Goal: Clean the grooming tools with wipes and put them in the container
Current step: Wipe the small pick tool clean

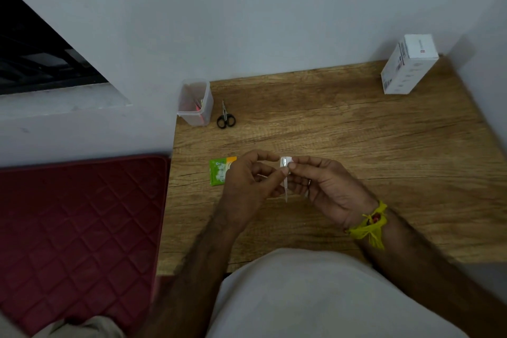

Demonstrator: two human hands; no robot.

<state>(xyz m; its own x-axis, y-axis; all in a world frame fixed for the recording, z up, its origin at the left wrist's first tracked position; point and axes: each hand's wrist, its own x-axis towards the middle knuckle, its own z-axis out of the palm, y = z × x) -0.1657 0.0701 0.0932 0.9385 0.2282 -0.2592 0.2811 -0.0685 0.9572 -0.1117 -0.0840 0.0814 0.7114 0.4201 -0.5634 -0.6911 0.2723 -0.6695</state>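
Observation:
Over the middle of the wooden table (356, 129), my left hand (252, 178) and my right hand (323, 184) meet around a small silver metal grooming tool (285, 170) wrapped in a white wipe (291, 164). The tool's thin end points down toward me. Which hand carries the tool and which the wipe is hard to tell; both pinch at it. A green and orange wipe packet (219, 171) lies just left of my left hand. Small black-handled scissors (225, 116) lie at the table's far left, beside a clear plastic container (195, 101) with red items inside.
A white cardboard box (406, 66) stands at the far right corner against the wall. A dark red quilted mat (76, 228) lies left of the table. A yellow thread band circles my right wrist.

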